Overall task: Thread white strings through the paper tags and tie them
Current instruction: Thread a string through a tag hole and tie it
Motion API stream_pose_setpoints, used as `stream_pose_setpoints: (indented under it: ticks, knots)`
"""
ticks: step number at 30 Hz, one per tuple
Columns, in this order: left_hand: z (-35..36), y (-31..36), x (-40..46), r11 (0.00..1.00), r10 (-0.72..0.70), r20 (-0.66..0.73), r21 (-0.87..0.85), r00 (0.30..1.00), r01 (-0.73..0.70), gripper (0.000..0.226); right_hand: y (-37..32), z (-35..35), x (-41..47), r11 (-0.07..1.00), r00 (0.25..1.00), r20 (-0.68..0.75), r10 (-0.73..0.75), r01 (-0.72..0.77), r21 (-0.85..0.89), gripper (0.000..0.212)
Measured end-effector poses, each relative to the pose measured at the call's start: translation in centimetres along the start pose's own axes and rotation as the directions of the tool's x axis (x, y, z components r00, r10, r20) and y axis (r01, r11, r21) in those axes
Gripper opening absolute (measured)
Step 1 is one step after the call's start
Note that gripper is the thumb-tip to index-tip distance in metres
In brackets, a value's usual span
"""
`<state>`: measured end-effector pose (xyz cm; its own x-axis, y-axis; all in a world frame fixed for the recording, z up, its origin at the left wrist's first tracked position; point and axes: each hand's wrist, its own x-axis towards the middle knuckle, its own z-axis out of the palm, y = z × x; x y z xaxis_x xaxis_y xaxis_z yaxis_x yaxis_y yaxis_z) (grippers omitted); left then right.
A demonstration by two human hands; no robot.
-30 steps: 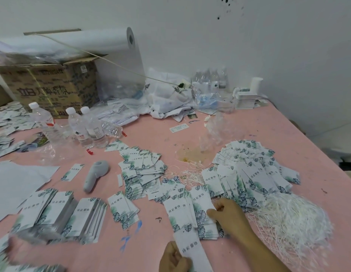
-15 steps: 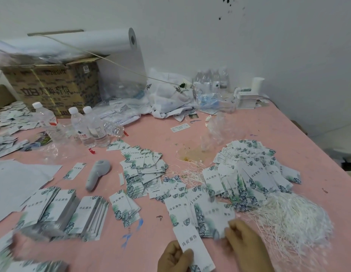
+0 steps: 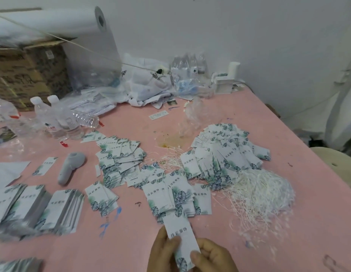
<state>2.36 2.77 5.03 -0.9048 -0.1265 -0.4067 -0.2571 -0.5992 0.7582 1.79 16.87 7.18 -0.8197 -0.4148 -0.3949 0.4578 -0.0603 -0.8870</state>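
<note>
We take the held tag [image 3: 180, 236] as our landmark. Our left hand [image 3: 163, 250] sits at its left edge, thumb curled over the printed face and pinching it. The tag's long axis runs away from us, leaf end nearest, far end toward the loose tags [image 3: 170, 195]. Our right hand [image 3: 212, 256] is at its lower right, thumb pressed on the leaf corner, fingers curled. The white strings [image 3: 263, 195] lie up and right of the tag, nearer our right hand, which we judge should reach.
</note>
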Motion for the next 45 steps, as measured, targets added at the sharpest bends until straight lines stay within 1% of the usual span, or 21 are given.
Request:
stream_pose_setpoints:
  ticks: [3, 5, 7, 8, 11, 15, 17, 23, 27, 29, 30, 31, 32, 34, 35, 36, 37, 38, 40, 42, 45]
  knots:
    - [0.4, 0.2, 0.5, 0.993, -0.036, 0.019, -0.109, 0.999, 0.038, 0.045, 0.3, -0.2, 0.3, 0.970, 1.000, 0.000, -0.013, 0.013, -0.244, 0.015]
    - [0.3, 0.3, 1.0, 0.994, -0.035, 0.032, -0.107, 0.999, 0.038, 0.054, 0.3, -1.5, 0.7, 0.897, 0.981, -0.144, -0.129, 0.053, -0.439, 0.014]
    - [0.2, 0.5, 1.4, 0.988, -0.032, 0.040, -0.151, 0.999, 0.038, 0.058, -0.5, -3.6, 1.3, 0.814, 0.898, -0.324, -0.298, 0.062, -0.577, 0.020]
    - [0.2, 0.5, 1.5, 0.983, -0.027, 0.046, -0.178, 0.999, 0.035, 0.059, -1.1, -4.8, 1.6, 0.769, 0.850, -0.370, -0.375, 0.063, -0.636, 0.020]
    - [0.2, 0.3, 1.6, 0.984, -0.016, 0.091, -0.174, 0.996, 0.032, 0.058, -3.2, -7.7, 3.6, 0.589, 0.776, -0.327, -0.539, 0.071, -0.805, 0.016]
    - [0.1, 0.3, 1.6, 0.981, -0.025, 0.114, -0.191, 0.993, 0.046, 0.053, -5.0, -8.7, 7.7, 0.417, 0.810, -0.252, -0.529, -0.011, -0.909, 0.007]
    - [0.1, 0.5, 1.5, 0.977, -0.028, 0.115, -0.205, 0.993, 0.051, 0.053, -5.3, -8.5, 9.3, 0.348, 0.823, -0.224, -0.522, -0.034, -0.937, 0.011]
    - [0.2, 0.6, 2.0, 0.961, -0.026, 0.153, -0.269, 0.988, 0.067, 0.057, -5.0, -8.4, 11.3, 0.250, 0.834, -0.250, -0.493, -0.139, -0.958, 0.020]
    - [-0.1, 0.3, 2.6, 0.953, -0.022, 0.169, -0.294, 0.985, 0.072, 0.052, -5.6, -8.2, 11.7, 0.177, 0.884, -0.241, -0.400, -0.184, -0.967, 0.023]
    - [0.1, 0.2, 2.7, 0.944, -0.032, 0.155, -0.319, 0.987, 0.081, 0.049, -6.1, -7.9, 11.3, 0.227, 0.889, -0.234, -0.393, -0.153, -0.962, 0.021]
    - [0.2, 0.2, 2.7, 0.935, -0.038, 0.150, -0.344, 0.988, 0.088, 0.048, -6.4, -7.6, 10.9, 0.299, 0.886, -0.242, -0.396, -0.125, -0.946, 0.020]
    - [0.3, 0.2, 2.6, 0.924, -0.044, 0.145, -0.371, 0.988, 0.096, 0.048, -6.7, -7.3, 10.3, 0.423, 0.882, -0.263, -0.391, -0.082, -0.903, 0.019]
    - [0.4, 0.3, 2.6, 0.915, -0.052, 0.138, -0.390, 0.989, 0.103, 0.049, -7.0, -7.0, 9.6, 0.593, 0.885, -0.292, -0.363, -0.022, -0.805, 0.020]
    - [0.4, 0.4, 2.6, 0.913, -0.068, 0.124, -0.391, 0.990, 0.112, 0.052, -7.3, -5.8, 7.9, 0.916, 0.923, -0.323, -0.209, 0.069, -0.394, 0.024]
    - [0.4, 0.4, 2.7, 0.920, -0.076, 0.118, -0.374, 0.990, 0.115, 0.054, -7.1, -5.1, 7.1, 0.987, 0.950, -0.296, -0.101, 0.060, -0.146, 0.022]
    - [0.3, 0.5, 2.7, 0.931, -0.086, 0.107, -0.344, 0.990, 0.119, 0.055, -6.7, -4.2, 6.4, 0.997, 0.968, -0.249, -0.009, 0.027, 0.065, 0.018]
    - [0.3, 0.6, 2.7, 0.945, -0.099, 0.095, -0.304, 0.991, 0.124, 0.055, -6.2, -3.3, 5.7, 0.980, 0.976, -0.211, 0.050, -0.008, 0.198, 0.014]
    - [0.3, 0.7, 2.7, 0.957, -0.114, 0.088, -0.258, 0.990, 0.133, 0.053, -5.6, -2.4, 5.0, 0.967, 0.978, -0.189, 0.083, -0.034, 0.252, 0.010]
    - [0.2, 1.0, 2.5, 0.979, -0.131, 0.099, -0.145, 0.986, 0.145, 0.046, -4.4, -0.9, 3.9, 0.988, 0.977, -0.203, 0.067, -0.037, 0.149, 0.008]
    - [0.0, 1.2, 2.5, 0.991, -0.127, 0.113, -0.022, 0.986, 0.130, 0.041, -3.1, 0.0, 2.8, 0.996, 0.974, -0.227, -0.020, -0.001, -0.090, 0.014]
    - [-0.2, 1.1, 2.7, 0.994, -0.103, 0.118, 0.054, 0.988, 0.097, 0.039, -1.7, 0.7, 1.8, 0.927, 0.953, -0.244, -0.180, 0.081, -0.367, 0.027]
